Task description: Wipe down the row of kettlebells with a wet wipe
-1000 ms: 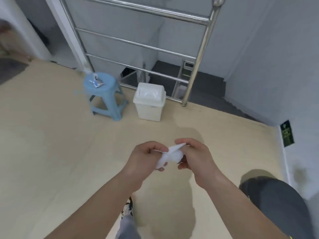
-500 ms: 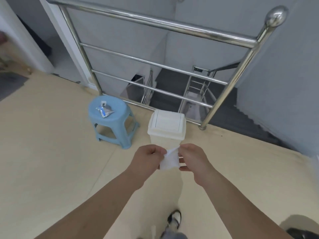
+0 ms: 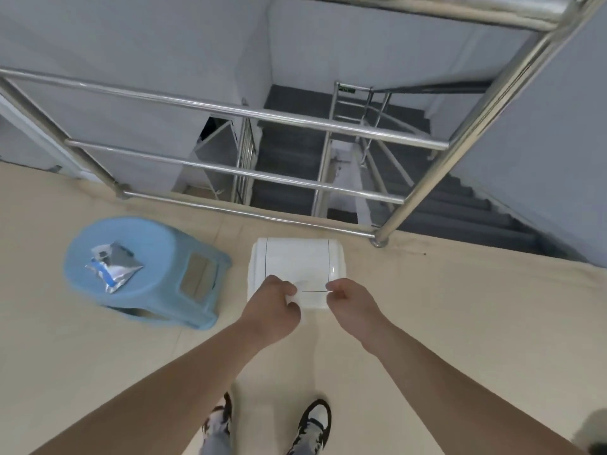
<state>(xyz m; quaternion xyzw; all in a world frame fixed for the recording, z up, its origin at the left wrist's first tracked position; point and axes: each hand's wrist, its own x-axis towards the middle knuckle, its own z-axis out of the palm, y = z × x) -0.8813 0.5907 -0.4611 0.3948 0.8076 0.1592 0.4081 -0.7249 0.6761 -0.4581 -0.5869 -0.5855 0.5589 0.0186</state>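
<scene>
Nearest of all, two black-and-white shoes [image 3: 313, 421] stand on the beige floor [image 3: 460, 307], straight below the white swing-lid bin [image 3: 297, 257] that serves as the landmark. Both bare forearms reach up toward the bin. Over its near edge the left hand [image 3: 274, 307] is curled closed, thumb and fingers pinching one side of the wet wipe [image 3: 312, 298]; the right hand [image 3: 349, 298] is likewise closed, pinching the opposite side. Stretched between the two hands, the wipe is white against the white lid, so its outline is hard to make out; only a thin dark line between the hands shows. Whether the wipe touches the lid cannot be told.

Left of the bin, near it but apart, stands a light blue plastic stool [image 3: 157, 280], and on its round seat lies a torn silver foil packet [image 3: 113, 267] with a blue stripe. Just beyond the bin a stainless steel railing [image 3: 262, 113] runs across the edge of the floor, with several horizontal bars; its right-hand post [image 3: 437, 165] meets the floor just beyond the bin's far right corner. Past the railing a grey stairwell [image 3: 410, 198] drops away between pale walls. No kettlebell can be recognised.
</scene>
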